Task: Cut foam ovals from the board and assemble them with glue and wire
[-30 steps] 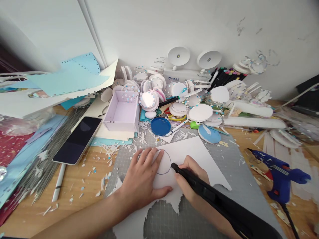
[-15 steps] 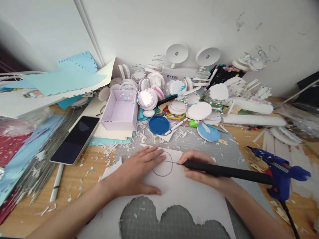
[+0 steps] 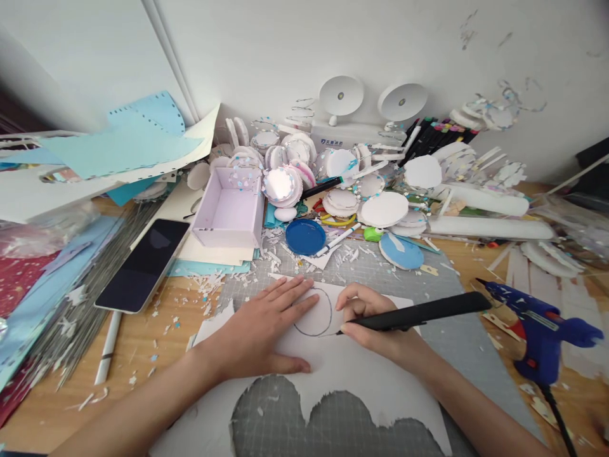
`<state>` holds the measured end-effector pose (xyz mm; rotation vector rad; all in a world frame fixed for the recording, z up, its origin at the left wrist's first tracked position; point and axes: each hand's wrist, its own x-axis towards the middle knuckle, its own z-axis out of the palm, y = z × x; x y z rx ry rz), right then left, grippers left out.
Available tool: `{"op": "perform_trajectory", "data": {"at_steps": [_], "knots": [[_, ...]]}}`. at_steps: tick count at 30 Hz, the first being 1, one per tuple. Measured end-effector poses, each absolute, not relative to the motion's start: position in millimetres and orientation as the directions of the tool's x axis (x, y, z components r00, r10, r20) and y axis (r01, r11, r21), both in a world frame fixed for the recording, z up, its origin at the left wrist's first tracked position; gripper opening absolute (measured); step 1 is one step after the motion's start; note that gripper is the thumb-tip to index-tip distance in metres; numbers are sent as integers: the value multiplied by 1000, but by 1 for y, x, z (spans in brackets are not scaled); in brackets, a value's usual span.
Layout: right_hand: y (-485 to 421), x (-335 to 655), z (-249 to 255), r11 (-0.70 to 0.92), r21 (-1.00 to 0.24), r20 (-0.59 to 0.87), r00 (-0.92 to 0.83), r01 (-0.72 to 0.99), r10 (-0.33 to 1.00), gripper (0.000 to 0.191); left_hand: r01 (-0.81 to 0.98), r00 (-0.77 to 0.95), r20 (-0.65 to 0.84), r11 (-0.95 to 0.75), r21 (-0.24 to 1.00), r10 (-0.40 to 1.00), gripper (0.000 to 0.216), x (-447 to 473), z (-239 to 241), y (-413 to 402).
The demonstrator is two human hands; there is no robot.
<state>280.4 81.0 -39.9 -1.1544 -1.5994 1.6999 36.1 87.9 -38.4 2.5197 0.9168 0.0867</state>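
Head view: we see the left hand (image 3: pixel 271 330) laid palm down on a white sheet (image 3: pixel 352 374), its fingers stretched out and slightly parted, grasping nothing; the index finger overlaps a drawn circle (image 3: pixel 320 317), and the hand covers that figure's left part. The right hand (image 3: pixel 378 320) curls its fingers closely about a long black pen-shaped tool (image 3: pixel 432 311), gripping it near the tip, while the barrel extends to the right. The tip stands just right of the circle's lower edge; it is so fine here that we cannot tell whether it touches the sheet. The sheet rests on a gridded grey mat (image 3: pixel 342 438), which shows through scalloped cut-outs along the near edge. Beyond the sheet we note a shallow blue dish (image 3: pixel 305 237), a lilac box (image 3: pixel 223 238) and several white discs (image 3: pixel 384 209). A phone (image 3: pixel 143 263) lies on the left, and a blue glue gun (image 3: pixel 542 330) on the right.
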Motion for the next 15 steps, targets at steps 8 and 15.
{"op": "perform_trajectory", "data": {"at_steps": [8, 15], "knots": [[80, 279, -41, -132, -980, -191, -506, 150, 841, 21, 571, 782, -44, -685, 453, 622, 90, 36, -42, 90], [90, 286, -53, -339, -890, -214, -376, -306, 902, 18, 551, 776, 23, -697, 459, 630, 47, 43, -2, 53]]}}
